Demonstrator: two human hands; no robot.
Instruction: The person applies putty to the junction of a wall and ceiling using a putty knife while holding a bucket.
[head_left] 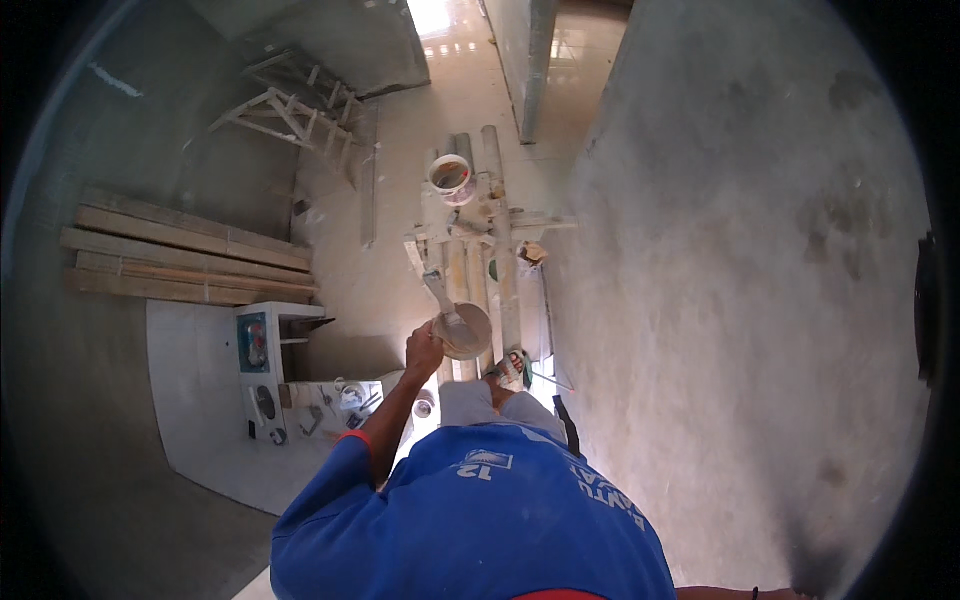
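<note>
My left hand [423, 352] is closed on the rim of a round, shallow tub [483, 322], held out over the wooden poles. A flat-bladed scraper [457, 325] leans in the tub, coated with pale grey paste, its handle end pointing away from me. At the lower right edge, my right forearm [735, 593] stretches out toward the grey plastered wall [690, 330]. A dark band circles its wrist. Only a sliver of my right hand [803, 594] shows beside the wall, and its fingers are cut off by the picture's edge.
Long poles [510, 290] form a raised platform below me, bearing a white bucket [452, 195]. My sandalled foot [512, 370] rests there. Timber planks [180, 250] lie along the left wall. A white counter [195, 400] with tools and a wooden trestle [290, 120] stand left.
</note>
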